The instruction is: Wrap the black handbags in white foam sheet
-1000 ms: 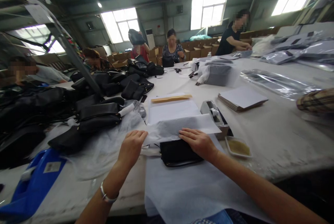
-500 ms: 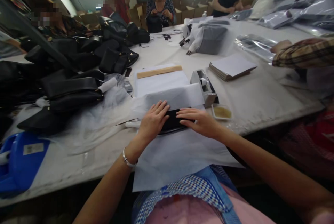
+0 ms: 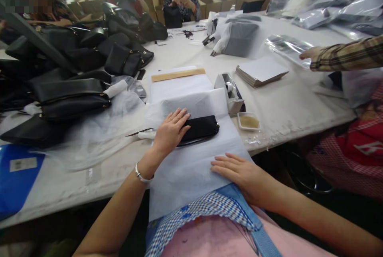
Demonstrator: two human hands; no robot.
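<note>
In the head view a small black bag point(image 3: 202, 128) lies on a sheet of white tissue paper point(image 3: 191, 171), with a ring of metal at its right end. My left hand point(image 3: 169, 132) rests flat on the bag's left part, fingers stretched out. Nearer to me, my right hand point(image 3: 236, 173) lies over the near part of the paper, open and apart from the bag. Beyond the bag, the far part of the paper stands partly raised. A white wrapped piece point(image 3: 146, 133) pokes out left of my left hand.
A tape dispenser point(image 3: 229, 94) and a small white dish point(image 3: 249, 121) stand to the right, near stacked cards point(image 3: 261, 74). Black bags point(image 3: 72, 99) are heaped at left, above a blue container point(image 3: 19, 181). A co-worker's hand point(image 3: 312, 56) reaches in from the right; others work behind.
My right hand has left the bag and come down towards me over the paper, uncovering the bag's right end. My left hand stays on the bag. The view has shifted slightly.
</note>
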